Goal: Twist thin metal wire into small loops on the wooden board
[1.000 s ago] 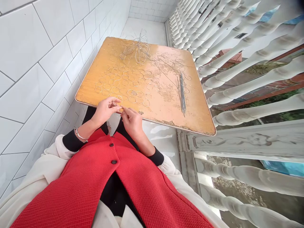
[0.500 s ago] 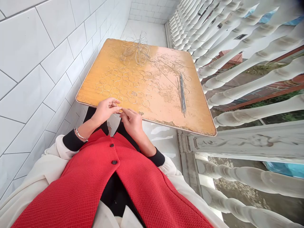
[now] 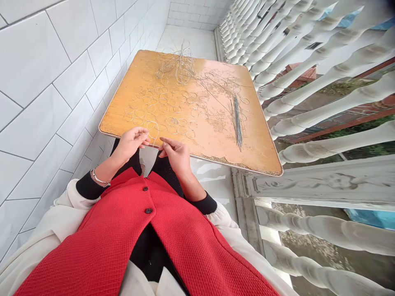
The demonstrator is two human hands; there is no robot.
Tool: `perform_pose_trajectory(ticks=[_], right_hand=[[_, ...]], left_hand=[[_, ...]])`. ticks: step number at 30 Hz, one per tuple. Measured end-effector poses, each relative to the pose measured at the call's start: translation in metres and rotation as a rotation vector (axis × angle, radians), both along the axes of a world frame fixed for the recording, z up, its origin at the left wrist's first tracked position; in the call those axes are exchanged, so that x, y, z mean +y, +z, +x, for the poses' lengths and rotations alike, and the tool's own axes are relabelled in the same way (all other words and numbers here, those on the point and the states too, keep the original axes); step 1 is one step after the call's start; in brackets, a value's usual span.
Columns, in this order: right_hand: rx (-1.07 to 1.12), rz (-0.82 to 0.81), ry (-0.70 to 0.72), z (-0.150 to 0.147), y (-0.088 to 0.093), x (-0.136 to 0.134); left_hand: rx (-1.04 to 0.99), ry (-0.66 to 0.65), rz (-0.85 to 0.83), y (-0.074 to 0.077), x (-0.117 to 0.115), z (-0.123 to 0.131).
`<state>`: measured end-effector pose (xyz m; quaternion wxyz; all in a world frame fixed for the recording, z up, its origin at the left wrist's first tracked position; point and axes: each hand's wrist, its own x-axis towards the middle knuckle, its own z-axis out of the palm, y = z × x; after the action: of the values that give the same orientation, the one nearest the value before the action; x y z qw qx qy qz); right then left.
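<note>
My left hand (image 3: 130, 143) and my right hand (image 3: 174, 154) hover at the near edge of a worn wooden table (image 3: 212, 139). Between them they pinch a thin wire loop (image 3: 153, 130), whose ends run into both sets of closed fingers. Several finished wire rings (image 3: 160, 107) lie spread over the table just beyond my hands. A bundle of straight wire pieces (image 3: 237, 119) lies to the right of them. A tangle of bent wire (image 3: 178, 65) sits at the far end.
A white tiled wall (image 3: 46, 82) runs close along the table's left side. A white balustrade (image 3: 308, 82) stands along the right. My red vest (image 3: 129, 242) fills the bottom of the view.
My hands have drawn slightly apart, and the wire between them now shows as a wider loop above the table's edge. Nothing on the table moved.
</note>
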<state>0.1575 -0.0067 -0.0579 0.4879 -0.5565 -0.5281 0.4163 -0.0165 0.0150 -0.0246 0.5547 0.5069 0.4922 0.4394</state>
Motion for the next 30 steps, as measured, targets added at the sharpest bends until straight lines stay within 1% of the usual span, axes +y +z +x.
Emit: perform_pose_trajectory(ticks=[5, 11, 13, 15, 18, 22, 24, 25, 27, 30], right_hand=[[-0.127, 0.074, -0.065, -0.002, -0.004, 0.0], [-0.471, 0.309, -0.142, -0.005, -0.012, -0.001], [-0.517, 0.354, -0.142, -0.007, -0.013, -0.004], [-0.463, 0.334, -0.09, -0.008, -0.012, -0.007], [-0.268, 0.244, 0.016, -0.006, -0.007, -0.011], [-0.037, 0.164, 0.065, 0.0, 0.005, -0.007], [0.056, 0.119, 0.115, 0.001, 0.01, -0.003], [0.076, 0.111, 0.136, 0.002, 0.012, -0.002], [0.049, 0.141, 0.144, 0.001, 0.014, 0.0], [-0.093, 0.238, 0.094, -0.001, 0.016, 0.0]], left_hand=[[0.094, -0.007, 0.116, -0.001, -0.011, 0.003], [0.144, -0.037, 0.18, 0.001, -0.021, 0.011], [0.148, -0.033, 0.194, 0.0, -0.02, 0.011], [0.14, -0.024, 0.203, 0.0, -0.016, 0.01], [0.136, -0.017, 0.208, 0.001, -0.01, 0.005], [0.195, -0.11, 0.196, 0.0, -0.006, 0.001], [0.239, -0.152, 0.202, -0.001, -0.007, 0.0], [0.263, -0.164, 0.209, -0.001, -0.007, 0.001], [0.323, -0.186, 0.222, 0.001, -0.009, 0.001], [0.386, -0.218, 0.23, 0.004, -0.011, 0.003]])
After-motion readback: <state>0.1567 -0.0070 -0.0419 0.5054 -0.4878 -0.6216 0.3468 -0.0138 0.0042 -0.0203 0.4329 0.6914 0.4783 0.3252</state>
